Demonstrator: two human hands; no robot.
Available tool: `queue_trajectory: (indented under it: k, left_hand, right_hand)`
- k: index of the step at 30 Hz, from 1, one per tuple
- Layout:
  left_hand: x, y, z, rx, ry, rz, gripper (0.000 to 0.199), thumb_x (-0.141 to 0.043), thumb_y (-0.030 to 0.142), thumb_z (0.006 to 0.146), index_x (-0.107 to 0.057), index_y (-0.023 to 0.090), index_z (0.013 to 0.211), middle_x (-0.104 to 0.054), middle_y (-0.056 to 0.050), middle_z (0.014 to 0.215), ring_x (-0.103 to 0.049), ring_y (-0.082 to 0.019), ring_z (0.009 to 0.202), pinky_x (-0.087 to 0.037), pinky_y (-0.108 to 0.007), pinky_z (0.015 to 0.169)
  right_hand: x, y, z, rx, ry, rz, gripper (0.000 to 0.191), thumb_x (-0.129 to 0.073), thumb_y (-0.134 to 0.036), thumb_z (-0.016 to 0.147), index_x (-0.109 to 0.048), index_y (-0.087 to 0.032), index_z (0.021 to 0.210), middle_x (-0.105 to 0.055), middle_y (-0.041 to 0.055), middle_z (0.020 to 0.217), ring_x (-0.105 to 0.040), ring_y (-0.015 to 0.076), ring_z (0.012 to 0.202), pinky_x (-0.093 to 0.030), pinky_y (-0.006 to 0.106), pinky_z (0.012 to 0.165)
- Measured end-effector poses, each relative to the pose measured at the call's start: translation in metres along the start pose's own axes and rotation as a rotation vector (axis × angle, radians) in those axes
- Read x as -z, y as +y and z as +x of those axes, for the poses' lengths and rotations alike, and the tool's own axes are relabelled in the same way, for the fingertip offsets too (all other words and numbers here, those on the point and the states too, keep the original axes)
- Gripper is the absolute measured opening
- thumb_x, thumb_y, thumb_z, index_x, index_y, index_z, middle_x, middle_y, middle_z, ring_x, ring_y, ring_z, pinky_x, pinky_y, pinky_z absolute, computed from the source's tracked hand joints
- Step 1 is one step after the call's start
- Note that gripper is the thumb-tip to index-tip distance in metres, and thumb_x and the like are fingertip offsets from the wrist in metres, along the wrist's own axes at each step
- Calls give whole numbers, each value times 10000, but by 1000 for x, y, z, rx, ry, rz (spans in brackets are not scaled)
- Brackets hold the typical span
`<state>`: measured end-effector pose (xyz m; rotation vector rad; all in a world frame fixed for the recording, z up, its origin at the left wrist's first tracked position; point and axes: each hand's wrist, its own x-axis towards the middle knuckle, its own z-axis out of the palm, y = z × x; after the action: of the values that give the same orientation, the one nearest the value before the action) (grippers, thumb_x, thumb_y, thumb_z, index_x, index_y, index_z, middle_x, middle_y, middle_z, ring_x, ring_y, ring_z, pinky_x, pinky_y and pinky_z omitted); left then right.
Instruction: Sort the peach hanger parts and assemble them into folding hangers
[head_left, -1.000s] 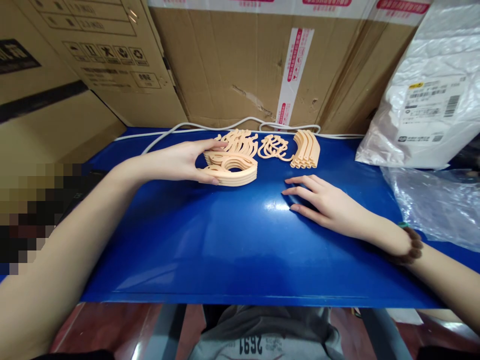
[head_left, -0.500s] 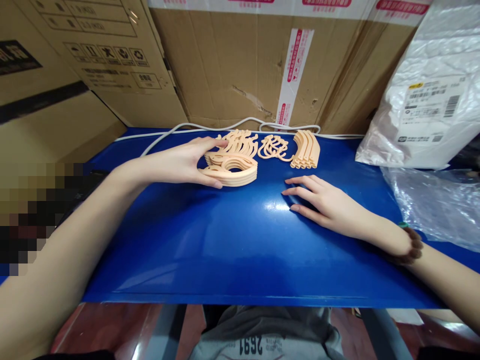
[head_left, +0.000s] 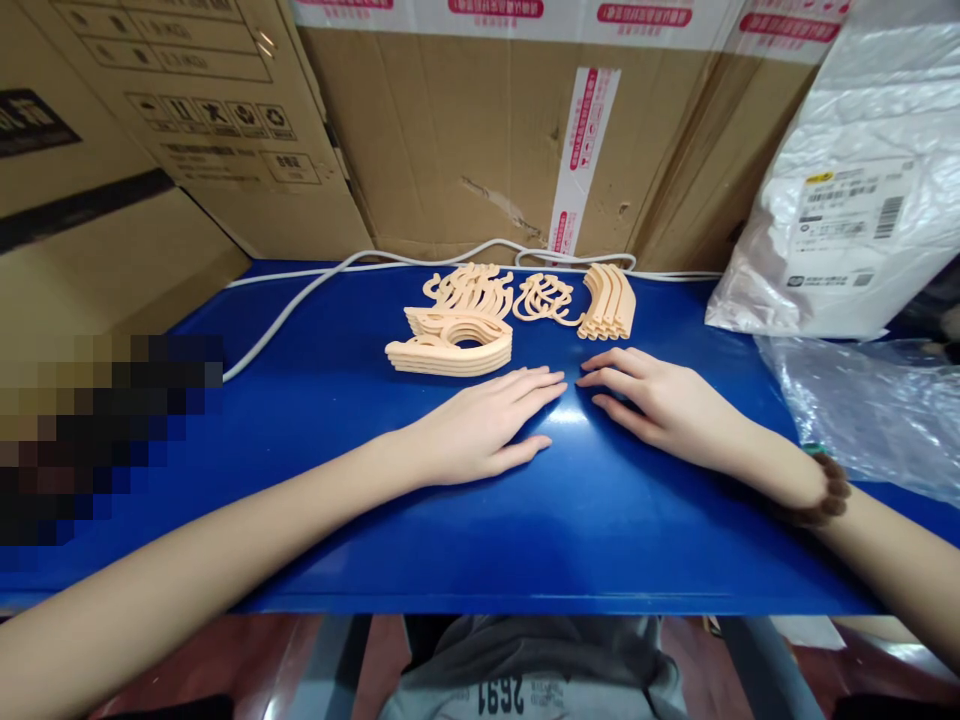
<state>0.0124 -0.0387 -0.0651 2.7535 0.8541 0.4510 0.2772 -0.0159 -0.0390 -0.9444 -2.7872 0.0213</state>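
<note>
My left hand lies flat on the blue table, holding nothing, its fingers apart and pointing right. Just beyond it is a neat stack of beige plastic pieces with a round opening, which look like hanger parts. My right hand rests with fingers slightly bent and spread, also without anything in it. Behind the stack lies a pile of beige curved pieces. Beige hooks sit right of that pile, and several beige curved arms are lined up farther right.
Cardboard boxes stand along the back and left. A white cable runs along the rear of the table. At the right are a white plastic parcel bag with a label and a clear plastic bag.
My left hand has let go of the stack of beige pieces and moved right and nearer to me, onto the table. My right hand has barely moved.
</note>
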Motion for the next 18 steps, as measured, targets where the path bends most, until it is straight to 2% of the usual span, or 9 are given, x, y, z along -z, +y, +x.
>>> queue_trajectory:
  k: [4, 11, 18]
  left_hand:
    - [2, -4, 0, 10, -30, 16, 549, -378, 466, 1007, -437, 145, 1449, -433, -152, 1523, -403, -260, 1421, -346, -429, 1179]
    - [4, -3, 0, 8, -62, 69, 576, -349, 474, 1016, -436, 108, 1451, -423, -140, 1533, -394, -250, 1425, -317, -381, 1189]
    - [5, -3, 0, -9, -50, 70, 557, -350, 468, 1016, -457, 109, 1428, -442, -144, 1520, -414, -254, 1411, -339, -385, 1177]
  right_hand:
    - [1, -1, 1, -9, -3, -9, 308, -410, -298, 997, -644, -193, 1168, -642, 117, 1227, -642, 246, 1074, -550, 411, 903]
    - [7, 2, 6, -10, -42, -9, 307, -410, -318, 1009, -637, -178, 1160, -652, 110, 1192, -652, 231, 1034, -538, 375, 885]
    - [28, 23, 47, -29, 63, -201, 305, -437, -327, 986, -689, -165, 1043, -694, 119, 1015, -643, 266, 961, -493, 388, 826]
